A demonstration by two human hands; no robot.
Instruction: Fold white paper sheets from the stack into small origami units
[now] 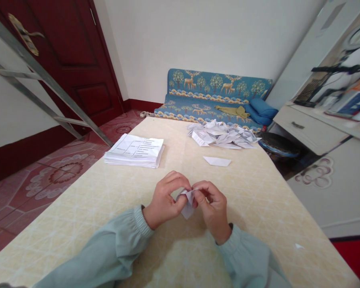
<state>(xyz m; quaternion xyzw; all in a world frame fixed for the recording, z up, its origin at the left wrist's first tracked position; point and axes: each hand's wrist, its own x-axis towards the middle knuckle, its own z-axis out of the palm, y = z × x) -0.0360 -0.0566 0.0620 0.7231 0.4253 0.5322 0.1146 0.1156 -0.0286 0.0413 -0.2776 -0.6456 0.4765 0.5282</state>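
A small folded piece of paper is held between both hands, just above the near middle of the table. My left hand pinches it from the left, with the thumb pressed on its face. On the right side, my right hand grips its upper edge between thumb and fingers. The fingers hide part of the folds. Beyond the hands lies a single flat folded paper strip with slanted ends. Farther back sits a heap of folded paper pieces. To the left rests a stack of printed sheets.
The table has a pale yellow patterned cover. A tiny paper scrap lies near its right edge. Behind stands a blue sofa; a metal ladder leans at the left. A drawer cabinet and a round stool are at the right.
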